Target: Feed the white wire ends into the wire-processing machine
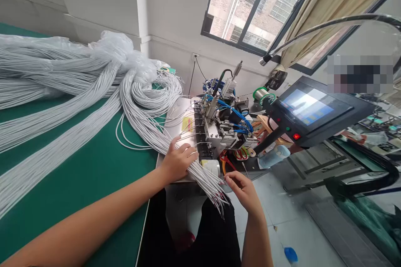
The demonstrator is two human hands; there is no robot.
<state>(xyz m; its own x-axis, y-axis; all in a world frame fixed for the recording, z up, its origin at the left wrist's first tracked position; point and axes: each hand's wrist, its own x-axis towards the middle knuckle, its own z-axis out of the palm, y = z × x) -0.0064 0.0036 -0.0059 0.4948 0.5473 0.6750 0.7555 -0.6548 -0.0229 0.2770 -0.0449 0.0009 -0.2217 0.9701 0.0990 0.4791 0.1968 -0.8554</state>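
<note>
The left hand (178, 163) holds a bunch of white wires (205, 177). At its four o'clock, the right hand (247, 194) curls near their tips (221, 199); whether its fingers (238, 176) pinch any, I can't tell.

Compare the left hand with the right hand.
The left hand lies over the white wire bundle; the right hand is beside its loose ends. The left hand's arm reaches across the green table; the right hand's is above the floor. Both hands are bare.
</note>
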